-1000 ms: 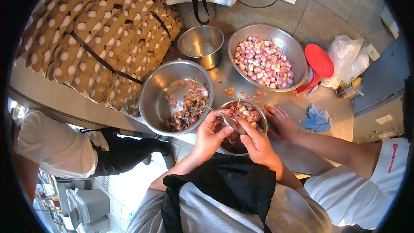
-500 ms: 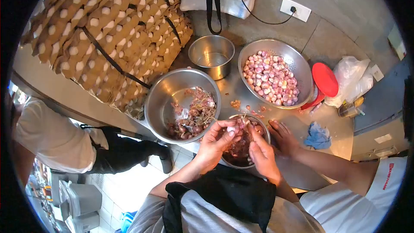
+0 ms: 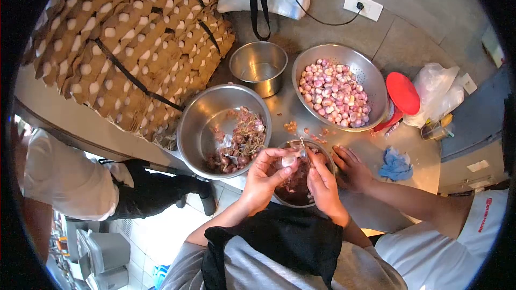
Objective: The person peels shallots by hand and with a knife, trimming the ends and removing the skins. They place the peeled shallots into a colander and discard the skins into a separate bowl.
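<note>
My left hand (image 3: 264, 180) is closed in a pinch around a pale, partly peeled shallot (image 3: 288, 160). Close beside it, the closed fingers of my right hand (image 3: 324, 185) meet the shallot. A small shiny bit shows at the right fingertips; I cannot make out what it is. Both hands are over a metal bowl (image 3: 334, 167) with reddish-brown skins (image 3: 295, 182) in it, partly hidden by the hands. Left of that, a larger steel basin (image 3: 188, 123) holds unpeeled shallots (image 3: 243, 160) and dry stems.
A colander (image 3: 379, 88) of peeled shallots (image 3: 334, 94) stands behind, with an empty pot (image 3: 258, 70) beside it. Another person's hand (image 3: 352, 169) rests on the counter at right, near a blue cloth (image 3: 396, 165). Egg trays (image 3: 129, 43) are stacked left. A red lid (image 3: 403, 95) leans by the colander.
The view has shifted slightly, so the surroundings sit a little further left. My hands stay together at the shallot, which shows paler now, with a shiny bit visible by the right fingertips.
</note>
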The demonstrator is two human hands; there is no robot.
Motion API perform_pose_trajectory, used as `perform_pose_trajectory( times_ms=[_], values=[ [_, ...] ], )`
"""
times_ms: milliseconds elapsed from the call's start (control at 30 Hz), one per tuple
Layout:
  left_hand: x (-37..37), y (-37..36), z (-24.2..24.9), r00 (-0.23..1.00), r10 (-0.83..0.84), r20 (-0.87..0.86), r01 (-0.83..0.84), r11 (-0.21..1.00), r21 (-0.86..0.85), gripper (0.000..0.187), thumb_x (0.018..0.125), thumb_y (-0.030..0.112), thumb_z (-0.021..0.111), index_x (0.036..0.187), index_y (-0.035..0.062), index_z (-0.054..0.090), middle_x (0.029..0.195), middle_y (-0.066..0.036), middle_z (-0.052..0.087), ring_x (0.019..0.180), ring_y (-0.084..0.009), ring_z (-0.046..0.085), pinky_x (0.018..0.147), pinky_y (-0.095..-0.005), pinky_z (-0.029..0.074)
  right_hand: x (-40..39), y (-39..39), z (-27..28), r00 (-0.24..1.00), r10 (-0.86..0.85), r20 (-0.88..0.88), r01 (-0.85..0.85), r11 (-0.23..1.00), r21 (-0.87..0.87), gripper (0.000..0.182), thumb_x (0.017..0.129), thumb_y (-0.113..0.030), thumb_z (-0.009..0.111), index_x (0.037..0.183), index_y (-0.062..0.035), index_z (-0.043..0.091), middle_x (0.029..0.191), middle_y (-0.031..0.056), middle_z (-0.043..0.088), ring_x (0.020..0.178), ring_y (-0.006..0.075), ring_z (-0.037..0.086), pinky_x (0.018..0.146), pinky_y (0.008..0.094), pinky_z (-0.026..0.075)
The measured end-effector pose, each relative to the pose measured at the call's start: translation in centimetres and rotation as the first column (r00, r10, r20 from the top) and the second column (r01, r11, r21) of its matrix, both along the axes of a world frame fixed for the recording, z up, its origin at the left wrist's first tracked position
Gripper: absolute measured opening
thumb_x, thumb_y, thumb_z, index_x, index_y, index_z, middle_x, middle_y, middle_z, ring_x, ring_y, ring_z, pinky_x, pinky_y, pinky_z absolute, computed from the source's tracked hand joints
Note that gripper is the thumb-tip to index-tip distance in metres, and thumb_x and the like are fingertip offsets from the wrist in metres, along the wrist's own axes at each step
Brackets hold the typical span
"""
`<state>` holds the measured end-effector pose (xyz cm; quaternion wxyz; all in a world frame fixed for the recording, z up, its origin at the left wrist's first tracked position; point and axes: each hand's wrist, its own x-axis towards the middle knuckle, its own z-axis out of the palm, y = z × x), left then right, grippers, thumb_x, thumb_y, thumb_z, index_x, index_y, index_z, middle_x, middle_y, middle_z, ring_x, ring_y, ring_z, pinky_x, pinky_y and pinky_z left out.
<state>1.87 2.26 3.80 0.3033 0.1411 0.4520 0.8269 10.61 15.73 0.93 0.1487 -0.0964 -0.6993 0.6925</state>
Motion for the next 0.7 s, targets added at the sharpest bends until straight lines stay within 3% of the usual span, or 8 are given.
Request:
perform_pose_trajectory(
  times_ms=[33, 133, 167, 267, 400, 533, 633, 700],
  values=[
    [0.0, -0.1, -0.2, 0.999, -0.053, 0.006, 0.053, 0.998, 0.036, 0.03, 0.082, 0.001, 0.057, 0.109, 0.0076, 0.047, 0.118, -0.008, 0.05, 0.103, -0.0162, 0.052, 0.088, -0.0299, 0.043, 0.0, 0.3, -0.2, 1.0, -0.009, 0.006, 0.009, 1.0, -0.019, 0.042, 0.092, -0.015, 0.039, 0.13, 0.0025, 0.034, 0.129, 0.0125, 0.042, 0.121, 0.0185, 0.036, 0.101, 0.0283, 0.024],
    [-0.2, -0.1, 0.1, 0.939, -0.176, 0.296, 0.147, 0.982, 0.119, 0.029, 0.087, 0.008, 0.052, 0.114, 0.0052, 0.045, 0.119, -0.009, 0.05, 0.104, -0.0181, 0.051, 0.091, -0.0323, 0.041, 0.1, 0.8, -0.3, 0.999, -0.034, 0.007, 0.035, 0.999, -0.04, 0.041, 0.092, -0.012, 0.039, 0.13, 0.0029, 0.035, 0.127, 0.0111, 0.044, 0.117, 0.0167, 0.039, 0.099, 0.0272, 0.026],
    [-0.4, -0.1, -0.4, 0.928, -0.206, 0.31, 0.174, 0.976, 0.129, 0.031, 0.089, 0.014, 0.05, 0.118, 0.005, 0.044, 0.119, -0.009, 0.05, 0.104, -0.0183, 0.052, 0.091, -0.0326, 0.041, 0.2, 0.9, -0.4, 0.999, -0.05, 0.005, 0.05, 0.998, -0.037, 0.04, 0.092, -0.012, 0.039, 0.129, 0.0028, 0.035, 0.127, 0.0108, 0.044, 0.116, 0.0163, 0.04, 0.098, 0.0268, 0.027],
    [-0.8, 0.0, -0.2, 0.895, -0.19, 0.404, 0.155, 0.981, 0.119, 0.028, 0.087, 0.013, 0.053, 0.113, 0.0054, 0.047, 0.114, -0.007, 0.052, 0.1, -0.0161, 0.052, 0.087, -0.0299, 0.043, 1.0, 0.5, 0.9, 0.997, -0.019, 0.077, 0.037, 0.971, -0.236, 0.04, 0.092, -0.012, 0.039, 0.13, 0.0018, 0.036, 0.125, 0.0089, 0.045, 0.11, 0.014, 0.041, 0.091, 0.0238, 0.031],
    [-1.0, 0.1, -1.8, 0.948, -0.094, 0.303, 0.1, 0.995, -0.003, 0.024, 0.085, 0.012, 0.056, 0.108, 0.0062, 0.049, 0.103, -0.005, 0.056, 0.09, -0.0148, 0.054, 0.081, -0.0271, 0.043, 1.1, 0.3, 0.9, 0.996, 0.082, 0.019, -0.083, 0.996, 0.027, 0.041, 0.092, -0.011, 0.039, 0.131, 0.0004, 0.034, 0.123, 0.0051, 0.045, 0.093, 0.0079, 0.046, 0.078, 0.0186, 0.037],
    [-1.5, -0.2, -2.2, 0.948, -0.112, 0.299, 0.11, 0.994, 0.025, 0.023, 0.084, 0.013, 0.057, 0.105, 0.0072, 0.049, 0.095, -0.004, 0.058, 0.087, -0.0157, 0.054, 0.08, -0.0275, 0.042, 0.9, 0.4, 1.3, 0.994, 0.045, 0.098, -0.028, 0.985, -0.168, 0.041, 0.092, -0.012, 0.04, 0.13, 0.0027, 0.035, 0.129, 0.0095, 0.041, 0.113, 0.0134, 0.038, 0.093, 0.0234, 0.028],
    [-1.2, -0.2, -0.5, 0.934, -0.135, 0.329, 0.132, 0.991, 0.034, 0.021, 0.085, 0.014, 0.055, 0.104, 0.0062, 0.05, 0.093, -0.005, 0.058, 0.089, -0.0163, 0.055, 0.08, -0.029, 0.044, 0.0, 1.6, -1.4, 0.995, -0.094, -0.02, 0.091, 0.987, -0.132, 0.041, 0.092, -0.012, 0.04, 0.131, 0.0002, 0.035, 0.113, 0.0043, 0.05, 0.085, 0.0063, 0.046, 0.073, 0.0188, 0.037],
    [-1.1, -0.2, 0.0, 0.925, -0.144, 0.352, 0.143, 0.989, 0.028, 0.02, 0.086, 0.015, 0.053, 0.103, 0.0055, 0.05, 0.092, -0.005, 0.057, 0.09, -0.0173, 0.056, 0.079, -0.0301, 0.045, 0.1, 2.0, -1.8, 0.994, -0.109, -0.016, 0.107, 0.989, -0.105, 0.04, 0.092, -0.011, 0.04, 0.131, -0.0025, 0.035, 0.1, -0.0004, 0.052, 0.064, 0.0014, 0.04, 0.055, 0.0158, 0.033]
  ],
)
